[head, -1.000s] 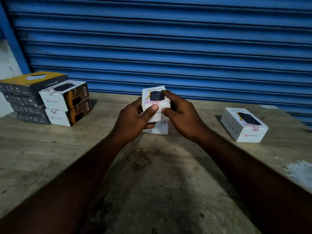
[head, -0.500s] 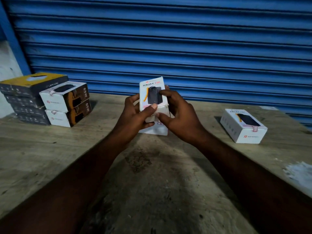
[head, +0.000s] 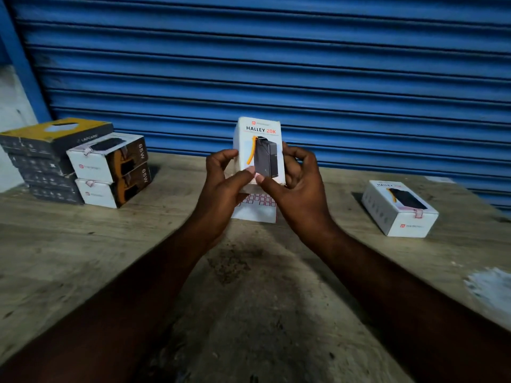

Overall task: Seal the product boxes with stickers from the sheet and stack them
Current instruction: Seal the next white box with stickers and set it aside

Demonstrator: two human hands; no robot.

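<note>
The white box [head: 260,131] is held above mid-bench [head: 83,258], the left grip [head: 221,186] and right grip [head: 298,189] curled round its lower sides. The sticker sheet [head: 257,210] lies beneath, half hidden by them. A sealed box [head: 398,208] lies to the right and stacked boxes [head: 110,170] to the left. A second ago the box lay tilted back; now its printed face points at the camera, long axis upright.

The upright white box [head: 260,150] reads "HALLEY 20K" on its front. The upper stacked box [head: 110,158] and the lower stacked box [head: 116,189] each show "65W" on a brown side. The right-hand box [head: 398,208] shows "HALLEY"; the dark box [head: 55,139] seems to read "LAPCARE".
</note>
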